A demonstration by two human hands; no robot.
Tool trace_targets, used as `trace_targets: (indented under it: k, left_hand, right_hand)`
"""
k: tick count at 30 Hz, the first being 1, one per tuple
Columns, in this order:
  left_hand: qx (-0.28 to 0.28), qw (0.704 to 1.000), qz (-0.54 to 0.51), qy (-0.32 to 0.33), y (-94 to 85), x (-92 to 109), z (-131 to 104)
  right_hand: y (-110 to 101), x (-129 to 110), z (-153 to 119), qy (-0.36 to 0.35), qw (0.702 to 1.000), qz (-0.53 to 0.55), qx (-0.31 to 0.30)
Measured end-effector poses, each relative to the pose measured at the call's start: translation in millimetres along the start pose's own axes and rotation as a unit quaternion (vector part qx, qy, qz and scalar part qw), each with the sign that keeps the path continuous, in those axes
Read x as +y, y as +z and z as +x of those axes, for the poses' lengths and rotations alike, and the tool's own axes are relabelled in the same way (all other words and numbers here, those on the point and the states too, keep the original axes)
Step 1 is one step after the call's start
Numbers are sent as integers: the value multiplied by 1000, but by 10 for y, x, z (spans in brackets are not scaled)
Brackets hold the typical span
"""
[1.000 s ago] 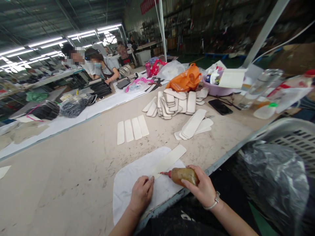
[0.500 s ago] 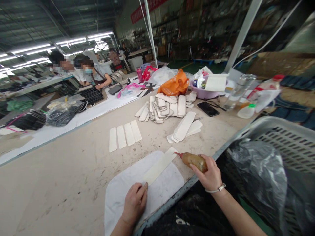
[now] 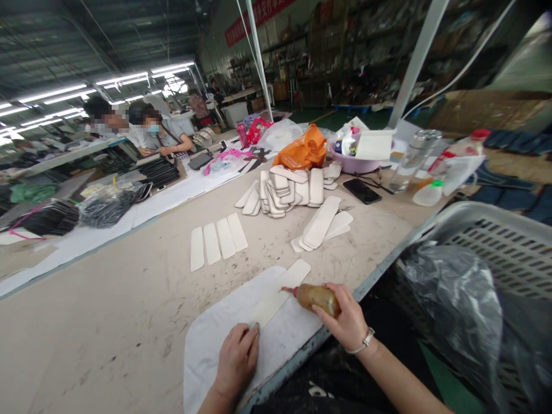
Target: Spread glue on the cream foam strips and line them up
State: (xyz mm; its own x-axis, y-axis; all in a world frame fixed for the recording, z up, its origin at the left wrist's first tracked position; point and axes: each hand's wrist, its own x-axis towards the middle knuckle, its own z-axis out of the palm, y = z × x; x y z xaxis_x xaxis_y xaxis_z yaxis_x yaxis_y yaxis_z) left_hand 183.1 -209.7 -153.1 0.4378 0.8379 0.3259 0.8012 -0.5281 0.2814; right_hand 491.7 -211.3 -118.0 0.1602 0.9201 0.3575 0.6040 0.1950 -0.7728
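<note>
Your right hand [image 3: 347, 319] is gripping the bottle [image 3: 318, 300], seemingly applying liquid on the pale strip [image 3: 272, 305], lower centre; your left hand [image 3: 237, 355] is touching its lower end, pinching unclear. Next, you are probably needing a steady nozzle [image 3: 292, 291].

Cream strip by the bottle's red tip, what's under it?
A white sheet lies under most of the cream strip; the strip's far end extends over the tabletop. Whatever the strip directly covers is hidden.

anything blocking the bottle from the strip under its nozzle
Nothing visible: the bottle in the right hand has its red nozzle over the pale strip; the left hand is at the strip's near end.
</note>
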Motion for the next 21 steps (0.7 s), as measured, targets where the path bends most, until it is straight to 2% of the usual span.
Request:
trace_targets:
  k: [5, 9, 16, 21]
  left_hand:
    - [12, 1000, 3, 5, 12, -16, -9]
    - [9, 1000, 5, 11, 17, -24, -18]
    - [14, 1000, 11, 20, 36, -42, -21]
    - [8, 1000, 9, 24, 33, -36, -6]
  right_hand:
    - [-271, 225, 164, 16, 994, -63, 91]
    - [-321, 310, 221, 48, 988, -48, 139]
    - [-174, 425, 345, 89, 985, -35, 143]
    - [-223, 448, 257, 105, 984, -27, 143]
